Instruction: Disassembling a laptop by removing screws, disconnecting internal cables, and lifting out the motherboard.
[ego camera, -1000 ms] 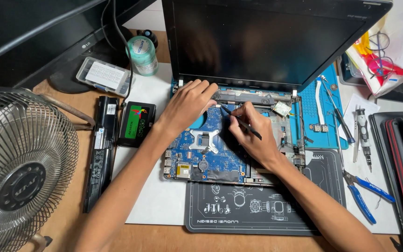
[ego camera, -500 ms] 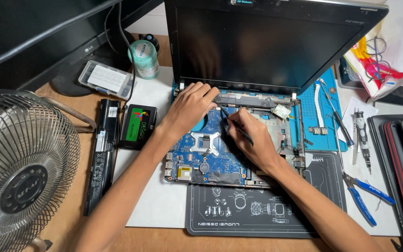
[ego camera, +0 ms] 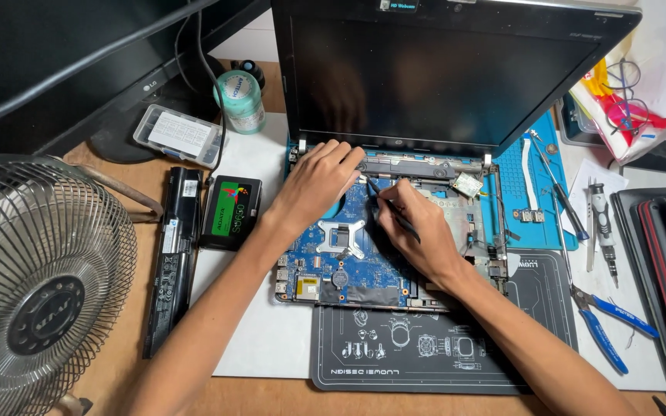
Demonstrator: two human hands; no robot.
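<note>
- Opened laptop in the middle, keyboard cover off, blue circuit board bare, dark screen upright behind.
- Left hand flat on the upper left part of the circuit board, fingers loosely spread, tips at the hinge edge, holding nothing.
- Right hand just right of the left hand, fingers closed around a thin dark tool, its tip down on the board near the hinge.
- Left of the laptop: small black drive, then long black battery, then a fan.
- Right of the laptop: blue mat with screwdrivers, blue-handled pliers.
- Below the laptop: dark work mat, touching it.
</note>
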